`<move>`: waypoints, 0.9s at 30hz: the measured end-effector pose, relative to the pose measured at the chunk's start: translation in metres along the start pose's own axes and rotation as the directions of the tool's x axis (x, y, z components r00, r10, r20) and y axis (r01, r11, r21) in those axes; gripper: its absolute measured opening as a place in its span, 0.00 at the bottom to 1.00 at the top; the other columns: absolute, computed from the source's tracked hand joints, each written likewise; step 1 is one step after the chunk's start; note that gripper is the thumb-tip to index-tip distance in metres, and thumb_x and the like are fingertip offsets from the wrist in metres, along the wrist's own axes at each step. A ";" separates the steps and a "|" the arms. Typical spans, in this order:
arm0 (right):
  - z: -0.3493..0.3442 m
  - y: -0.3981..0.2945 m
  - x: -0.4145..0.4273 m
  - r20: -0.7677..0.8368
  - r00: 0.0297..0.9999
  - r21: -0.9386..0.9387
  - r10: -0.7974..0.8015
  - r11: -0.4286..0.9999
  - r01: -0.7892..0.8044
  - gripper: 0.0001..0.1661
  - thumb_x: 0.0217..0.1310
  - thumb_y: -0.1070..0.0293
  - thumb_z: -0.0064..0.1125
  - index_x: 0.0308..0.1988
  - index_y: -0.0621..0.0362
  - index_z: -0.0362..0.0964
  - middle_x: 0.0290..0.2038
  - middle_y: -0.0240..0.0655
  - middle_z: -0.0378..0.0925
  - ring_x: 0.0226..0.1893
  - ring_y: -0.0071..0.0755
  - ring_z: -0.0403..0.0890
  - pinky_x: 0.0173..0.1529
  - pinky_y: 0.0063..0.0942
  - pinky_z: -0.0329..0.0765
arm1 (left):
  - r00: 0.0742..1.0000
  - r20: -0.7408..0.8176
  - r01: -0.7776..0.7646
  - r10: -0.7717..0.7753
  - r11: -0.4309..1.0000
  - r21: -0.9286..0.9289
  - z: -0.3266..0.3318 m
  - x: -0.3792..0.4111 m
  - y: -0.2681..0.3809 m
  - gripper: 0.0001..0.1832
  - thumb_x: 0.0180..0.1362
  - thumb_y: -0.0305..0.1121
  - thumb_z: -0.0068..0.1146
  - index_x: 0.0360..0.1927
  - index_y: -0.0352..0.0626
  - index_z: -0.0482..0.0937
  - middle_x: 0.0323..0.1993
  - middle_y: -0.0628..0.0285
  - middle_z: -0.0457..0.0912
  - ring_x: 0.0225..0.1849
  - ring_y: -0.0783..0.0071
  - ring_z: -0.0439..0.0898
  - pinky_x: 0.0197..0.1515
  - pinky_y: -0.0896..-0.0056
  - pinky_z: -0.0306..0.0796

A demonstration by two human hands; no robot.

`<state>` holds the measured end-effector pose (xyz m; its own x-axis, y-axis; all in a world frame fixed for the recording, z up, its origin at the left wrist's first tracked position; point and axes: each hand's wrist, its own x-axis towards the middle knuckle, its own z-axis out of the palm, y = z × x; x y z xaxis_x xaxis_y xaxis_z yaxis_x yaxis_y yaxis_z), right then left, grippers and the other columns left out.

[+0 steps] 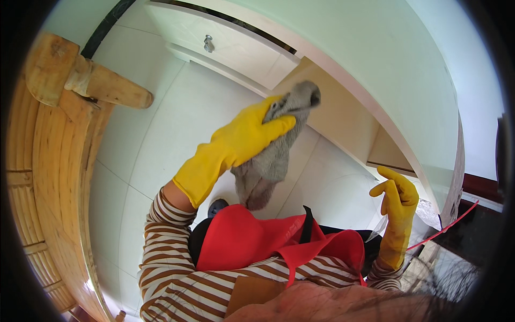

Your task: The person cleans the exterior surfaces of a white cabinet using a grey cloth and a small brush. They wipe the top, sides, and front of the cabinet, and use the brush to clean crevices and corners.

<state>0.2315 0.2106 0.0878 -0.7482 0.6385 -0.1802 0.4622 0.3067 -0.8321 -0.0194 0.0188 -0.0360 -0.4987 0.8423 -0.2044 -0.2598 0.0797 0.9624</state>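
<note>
My left hand (249,133), in a yellow rubber glove, grips a bunched grey cloth (277,157) between thumb and fingers. The cloth's top end is up beside the open space under a white desk (386,80), and its lower end hangs down above the floor. My right hand (398,197), also in a yellow glove, is raised at the right near the desk's end. Its fingers are bent and apart, with nothing seen between them. A white drawer front (237,44) with a metal knob (208,43) lies beyond my left hand.
Wooden furniture with bamboo-like slats (60,153) runs along the left, its rounded wooden piece (116,86) jutting inward. Pale tiles (181,120) cover the floor. A red cord (446,227) crosses at the right. My red apron (249,241) hangs in front of me.
</note>
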 end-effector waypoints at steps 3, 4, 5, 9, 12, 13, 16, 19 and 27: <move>-0.001 0.000 -0.001 -0.004 1.000 -0.004 0.010 1.000 -0.010 0.15 0.63 0.77 0.47 0.47 0.66 0.75 0.22 0.34 0.79 0.11 0.07 0.58 0.17 0.10 0.53 | 1.000 -0.020 -0.010 0.007 0.992 -0.130 -0.010 0.015 0.018 0.27 0.59 0.38 0.57 0.58 0.32 0.68 0.46 0.57 0.78 0.44 0.75 0.76 0.47 0.74 0.71; -0.001 0.001 -0.001 -0.007 1.000 -0.008 0.003 1.000 -0.003 0.15 0.63 0.77 0.47 0.47 0.66 0.75 0.22 0.34 0.79 0.11 0.07 0.58 0.17 0.10 0.53 | 0.999 -0.019 0.026 -0.029 0.990 -0.138 -0.016 0.020 0.025 0.27 0.59 0.39 0.57 0.58 0.32 0.69 0.45 0.57 0.78 0.44 0.75 0.76 0.47 0.75 0.72; -0.002 0.001 -0.001 -0.009 1.000 -0.012 -0.003 1.000 0.003 0.15 0.63 0.77 0.47 0.47 0.66 0.75 0.22 0.34 0.79 0.11 0.08 0.58 0.17 0.10 0.53 | 0.998 -0.018 0.063 -0.066 0.987 -0.145 -0.023 0.025 0.031 0.27 0.58 0.39 0.58 0.57 0.32 0.69 0.45 0.57 0.78 0.43 0.76 0.76 0.46 0.75 0.72; -0.002 -0.002 -0.004 -0.047 0.999 -0.030 -0.001 1.000 -0.001 0.15 0.62 0.78 0.46 0.47 0.66 0.75 0.22 0.34 0.79 0.11 0.07 0.57 0.17 0.10 0.53 | 0.966 -0.254 0.050 -0.042 0.999 0.023 -0.060 0.038 0.023 0.30 0.56 0.43 0.61 0.55 0.30 0.70 0.41 0.56 0.80 0.39 0.71 0.79 0.42 0.73 0.74; -0.007 0.003 -0.006 -0.048 0.999 0.007 -0.013 1.000 0.014 0.15 0.61 0.79 0.46 0.47 0.67 0.75 0.21 0.33 0.79 0.11 0.08 0.57 0.17 0.11 0.53 | 0.939 -0.339 0.118 -0.055 0.979 0.167 -0.103 0.028 0.035 0.31 0.55 0.44 0.62 0.53 0.29 0.72 0.42 0.53 0.79 0.38 0.69 0.79 0.41 0.73 0.74; -0.008 0.002 -0.007 -0.038 0.999 0.013 -0.023 1.000 0.023 0.15 0.61 0.79 0.46 0.47 0.67 0.75 0.21 0.33 0.79 0.11 0.08 0.57 0.17 0.11 0.53 | 0.908 -0.419 0.103 -0.030 0.983 0.154 -0.123 0.022 0.027 0.30 0.55 0.44 0.62 0.53 0.29 0.72 0.42 0.52 0.79 0.37 0.69 0.79 0.41 0.73 0.74; -0.009 0.001 -0.009 -0.065 0.998 0.007 0.005 1.000 -0.005 0.15 0.60 0.80 0.47 0.47 0.67 0.75 0.21 0.33 0.79 0.11 0.08 0.58 0.17 0.10 0.54 | 0.815 -0.579 0.064 -0.017 0.996 0.061 -0.128 0.012 0.032 0.29 0.54 0.44 0.62 0.51 0.29 0.74 0.42 0.52 0.80 0.38 0.69 0.79 0.41 0.72 0.74; -0.004 0.002 -0.007 -0.039 0.998 0.038 0.052 0.998 -0.050 0.16 0.59 0.80 0.47 0.46 0.67 0.75 0.21 0.32 0.79 0.11 0.08 0.59 0.17 0.10 0.55 | 0.845 -0.535 0.037 -0.016 0.999 0.029 -0.104 -0.001 0.033 0.26 0.56 0.44 0.61 0.49 0.31 0.75 0.41 0.54 0.80 0.39 0.69 0.79 0.43 0.71 0.73; 0.008 0.005 -0.010 0.139 0.989 -0.019 0.057 0.998 -0.055 0.15 0.59 0.78 0.49 0.46 0.64 0.76 0.22 0.33 0.80 0.14 0.10 0.64 0.19 0.13 0.59 | 0.983 -0.145 0.068 -0.109 0.962 -0.263 -0.005 0.000 0.009 0.23 0.61 0.38 0.55 0.55 0.33 0.70 0.43 0.59 0.79 0.43 0.74 0.77 0.46 0.75 0.73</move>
<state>0.2374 0.2000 0.0811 -0.7798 0.5502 -0.2986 0.5115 0.2849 -0.8107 -0.0261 0.0170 -0.0282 -0.5823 0.7422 -0.3318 -0.5014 -0.0066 0.8652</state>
